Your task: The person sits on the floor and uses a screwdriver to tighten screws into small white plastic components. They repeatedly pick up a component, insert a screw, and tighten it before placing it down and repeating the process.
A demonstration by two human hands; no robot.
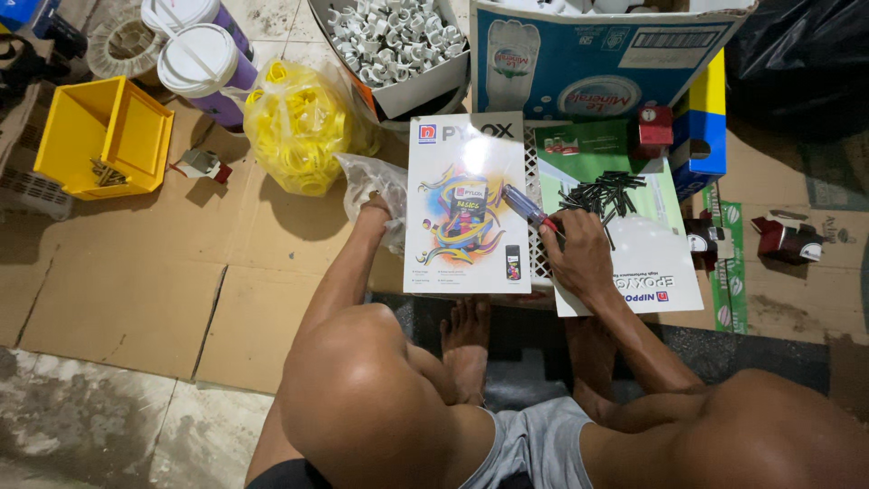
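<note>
Cardboard sheets (pixel 136 290) cover the floor where I sit cross-legged, and I take the white paint-advert board (pixel 466 204) propped in front of my knees as my landmark. My right hand (pixel 579 258) rests just right of that board, fingers closed around a screwdriver (pixel 529 208) with a clear blue handle and a red collar; its handle leans up and left so it overlaps the board's right edge, which I judge keeps the tip low by the work. Further right of the board, just above that hand, lies a loose heap of small black pegs (pixel 602 192) on a green-and-white sheet (pixel 652 263), close enough to pick from without shifting my seat. My left hand (pixel 376 210) reaches out at the board's left edge and is sunk into a clear plastic bag (pixel 367 181); the bag hides the fingers, so I cannot tell whether they are closed on anything. The two hands are well apart, one on each side of the board. Left of the board and beyond the clear bag sits a bulging bag of yellow rings (pixel 294 127), and further left a yellow bin (pixel 104 136) with a few dark bits in it. Above the board stands an open box of white clips (pixel 394 41), and beside it a blue carton (pixel 588 59).
</note>
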